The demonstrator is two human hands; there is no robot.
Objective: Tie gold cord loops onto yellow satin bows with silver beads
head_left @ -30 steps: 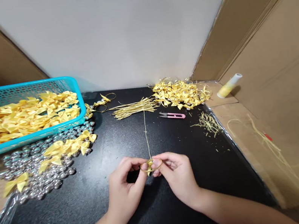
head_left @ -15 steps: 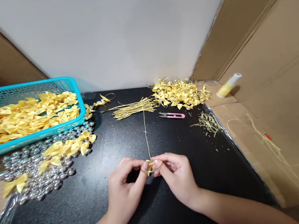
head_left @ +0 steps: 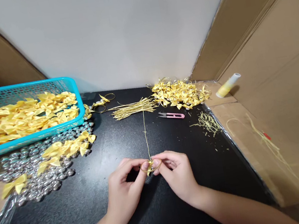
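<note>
Both of my hands meet at the near middle of the black table. My left hand (head_left: 127,184) pinches one side of a small yellow ribbon bow (head_left: 149,168), thumb against fingers. From the other side my right hand (head_left: 177,174) pinches the same bow. A loop of gold cord (head_left: 153,173) curves across both thumbs. The fingertips cover much of the bow. A thin cord (head_left: 146,135) runs from the hands straight back to a bundle of gold cords (head_left: 134,108).
A blue basket (head_left: 78,97) of yellow bows stands at the left, with silver beads (head_left: 46,182) before it. Finished-looking bows (head_left: 181,93) are heaped at the back right, near pink thread snips (head_left: 174,115). Cord scraps (head_left: 208,123) and a thread cone (head_left: 228,85) lie farther right.
The bow between my fingertips has tilted slightly, showing a little more of its yellow ribbon. My hands have hardly moved and keep their pinch.
</note>
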